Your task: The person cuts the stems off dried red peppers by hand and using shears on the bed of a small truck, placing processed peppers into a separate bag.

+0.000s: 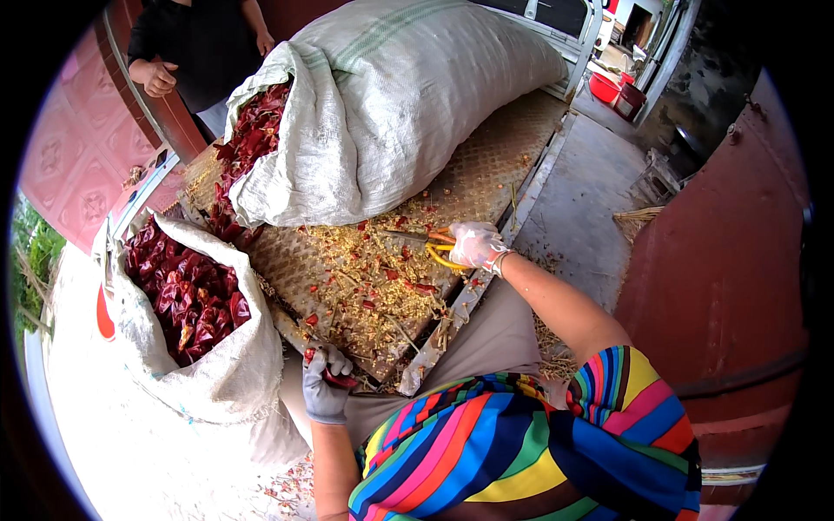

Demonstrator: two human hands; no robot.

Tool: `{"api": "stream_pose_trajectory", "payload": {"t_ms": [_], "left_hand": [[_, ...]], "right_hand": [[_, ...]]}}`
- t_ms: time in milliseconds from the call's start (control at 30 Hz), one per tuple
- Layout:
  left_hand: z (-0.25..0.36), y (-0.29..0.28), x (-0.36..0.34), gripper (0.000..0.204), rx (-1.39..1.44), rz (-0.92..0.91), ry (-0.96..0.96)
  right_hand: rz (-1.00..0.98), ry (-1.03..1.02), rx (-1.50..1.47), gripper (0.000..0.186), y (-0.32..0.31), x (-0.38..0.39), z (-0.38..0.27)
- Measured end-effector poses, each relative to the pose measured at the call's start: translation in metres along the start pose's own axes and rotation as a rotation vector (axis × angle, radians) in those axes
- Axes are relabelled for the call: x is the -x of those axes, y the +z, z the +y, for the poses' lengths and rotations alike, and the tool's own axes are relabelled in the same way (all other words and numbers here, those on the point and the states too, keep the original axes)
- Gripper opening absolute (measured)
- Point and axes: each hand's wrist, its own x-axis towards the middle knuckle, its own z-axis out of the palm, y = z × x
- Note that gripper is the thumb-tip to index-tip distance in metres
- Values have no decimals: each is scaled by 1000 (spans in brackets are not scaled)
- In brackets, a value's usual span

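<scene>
My left hand (324, 398), in a grey glove, is closed around a dried red chili (340, 379) at the near edge of a metal platform (300, 252). Pieces of red show at its fingers. My right hand (475, 244), in a thin see-through glove, grips a pair of scissors (440, 250) by their orange and yellow handles. Their blades point left over a litter of yellow seeds (365, 286), stems and red chili bits. Just left of my left hand stands an open white woven sack (217, 382) full of dried chilies (191, 291).
A big white sack (417, 104) lies on its side across the platform, chilies at its mouth. Behind it stands a person in black (204, 52). A dark red metal panel (712, 260) rises at right. Red basins (605, 89) sit far right.
</scene>
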Motion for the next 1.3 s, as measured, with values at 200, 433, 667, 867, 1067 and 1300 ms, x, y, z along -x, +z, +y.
{"api": "stream_pose_trajectory", "payload": {"t_ms": [200,433,667,867,1067,1300], "left_hand": [[0,4,-3,14,118,-51,-34],[4,-1,-3,13,248,-31,-52],[3,-1,0,18,283,-51,-48],[2,-1,-3,19,286,-58,-67],[6,5,0,20,307,-31,-81],[3,-2,0,17,322,-57,-66]], "right_hand": [[114,146,7,29,35,-14,45],[145,-214,-149,23,39,19,-25],[133,-66,-139,26,26,19,-17],[36,26,-37,37,17,-12,25],[194,-381,92,103,54,52,-43],[122,-544,140,124,48,44,-111]]}}
